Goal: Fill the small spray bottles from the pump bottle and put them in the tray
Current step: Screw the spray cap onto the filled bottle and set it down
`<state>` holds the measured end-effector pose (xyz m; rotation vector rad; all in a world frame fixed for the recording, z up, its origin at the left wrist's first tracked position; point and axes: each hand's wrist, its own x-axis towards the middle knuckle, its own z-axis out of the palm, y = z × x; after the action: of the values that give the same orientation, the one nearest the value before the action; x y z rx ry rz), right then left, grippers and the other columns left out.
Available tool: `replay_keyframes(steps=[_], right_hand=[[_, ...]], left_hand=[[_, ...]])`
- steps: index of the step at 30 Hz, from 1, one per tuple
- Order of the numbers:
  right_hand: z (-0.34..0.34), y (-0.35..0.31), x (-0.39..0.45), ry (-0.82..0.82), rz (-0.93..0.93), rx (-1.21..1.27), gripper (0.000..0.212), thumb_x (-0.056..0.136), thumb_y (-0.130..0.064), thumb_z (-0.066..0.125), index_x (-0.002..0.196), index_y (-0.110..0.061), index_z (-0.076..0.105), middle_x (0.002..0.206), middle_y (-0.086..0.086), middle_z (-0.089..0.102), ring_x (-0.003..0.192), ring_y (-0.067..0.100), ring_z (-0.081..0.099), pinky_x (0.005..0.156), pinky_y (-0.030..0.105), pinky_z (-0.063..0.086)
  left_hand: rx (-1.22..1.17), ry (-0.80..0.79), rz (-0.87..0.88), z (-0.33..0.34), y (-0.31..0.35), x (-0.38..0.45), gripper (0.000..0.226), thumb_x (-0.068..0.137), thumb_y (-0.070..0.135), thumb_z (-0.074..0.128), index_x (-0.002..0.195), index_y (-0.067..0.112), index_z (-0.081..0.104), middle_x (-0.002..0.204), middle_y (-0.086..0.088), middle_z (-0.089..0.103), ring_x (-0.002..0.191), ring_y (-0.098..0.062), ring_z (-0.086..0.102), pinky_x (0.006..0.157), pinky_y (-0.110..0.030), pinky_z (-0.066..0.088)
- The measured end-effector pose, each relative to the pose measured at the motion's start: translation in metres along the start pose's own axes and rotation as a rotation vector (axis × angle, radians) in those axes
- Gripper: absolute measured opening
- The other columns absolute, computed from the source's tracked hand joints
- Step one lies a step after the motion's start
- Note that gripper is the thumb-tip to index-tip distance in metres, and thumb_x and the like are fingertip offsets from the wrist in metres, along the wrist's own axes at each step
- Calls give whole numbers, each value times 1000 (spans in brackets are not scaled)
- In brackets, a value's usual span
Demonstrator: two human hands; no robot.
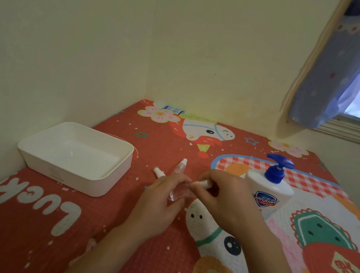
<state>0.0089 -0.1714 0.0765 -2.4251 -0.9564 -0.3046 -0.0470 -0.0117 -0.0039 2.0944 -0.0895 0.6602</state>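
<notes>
Over the nubby red mat (30, 220), left hand (163, 199) round a clear spray bottle (178, 193), right hand's (223, 199) grip pinching its white cap (201, 183).

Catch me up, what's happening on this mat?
A person's left hand holds a small clear plastic spray bottle while the right hand pinches its white cap. Another clear spray bottle lies on the red cartoon mat. The white rectangular tray holds no bottles; the blue-topped white pump bottle stands untouched.
</notes>
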Motion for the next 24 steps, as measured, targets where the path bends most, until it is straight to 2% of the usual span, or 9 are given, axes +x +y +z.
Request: replay_keyframes(steps=[4, 7, 9, 12, 16, 18, 20, 23, 24], right_hand=[[9, 0, 3, 42, 143, -131, 63, 85, -72, 37, 67, -16, 58, 54, -4, 53, 47, 7, 45, 50, 27, 41], [3, -1, -1, 20, 110, 74, 46, 82, -71, 47, 99, -30, 61, 87, -20, 59, 73, -1, 57, 63, 16, 47], [-6, 2, -3, -45, 16, 107, 44, 85, -52, 63, 125, -35, 55, 106, -23, 55, 88, -2, 59, 73, 17, 53], [-4, 0, -3, -28, -22, 46, 17, 88, -40, 65, 102, -33, 66, 86, -19, 64, 74, -2, 61, 69, 20, 56], [8, -1, 0, 32, 104, -73, 42, 86, -66, 47, 70, -28, 55, 60, -12, 57, 52, 2, 52, 51, 18, 43], [6, 0, -2, 2, 77, 77, 25, 85, -60, 57, 93, -36, 55, 84, -22, 59, 69, -1, 59, 63, 18, 52], [3, 1, -3, -64, 25, 159, 41, 86, -41, 67, 125, -38, 53, 104, -25, 58, 86, -1, 63, 75, 23, 57], [8, 0, 0, 20, 0, 23, 17, 88, -42, 64, 99, -30, 68, 83, -17, 65, 72, 0, 61, 67, 25, 56], [12, 0, 1, 65, 32, -33, 25, 87, -51, 60, 84, -27, 66, 69, -14, 62, 62, 2, 57, 60, 26, 54]], left_hand=[[7, 9, 30, 2, 1, 0, 52, 88, 19, 63, 131, 43, 46, 138, 28, 47, 125, 8, 46, 97, -20, 47], [-17, -3, 30, 3, -1, 2, 46, 91, 19, 63, 130, 40, 50, 148, 20, 42, 129, 3, 46, 96, -21, 47], [-22, 21, 17, 2, -1, 2, 38, 91, 21, 64, 121, 42, 53, 144, 16, 49, 123, 1, 52, 90, -20, 50], [-21, 38, 26, 2, 0, 2, 33, 90, 19, 66, 116, 38, 56, 144, 18, 49, 122, 2, 53, 89, -19, 49], [-41, 34, 26, 1, 1, 1, 36, 89, 19, 65, 119, 38, 56, 141, 18, 51, 118, 6, 54, 89, -24, 52], [-32, 31, 27, 0, 2, 1, 32, 91, 23, 64, 116, 39, 54, 139, 17, 54, 117, 3, 56, 86, -22, 52], [-6, 45, 29, 1, 1, 1, 32, 90, 24, 64, 115, 41, 52, 136, 14, 56, 115, 0, 58, 83, -21, 52], [-23, 31, 41, 3, 0, 2, 30, 90, 25, 63, 115, 38, 54, 148, 16, 45, 129, 2, 47, 90, -21, 50], [-30, 15, 40, 4, 0, 2, 28, 90, 26, 62, 116, 37, 55, 150, 18, 40, 132, 2, 44, 93, -21, 48]])
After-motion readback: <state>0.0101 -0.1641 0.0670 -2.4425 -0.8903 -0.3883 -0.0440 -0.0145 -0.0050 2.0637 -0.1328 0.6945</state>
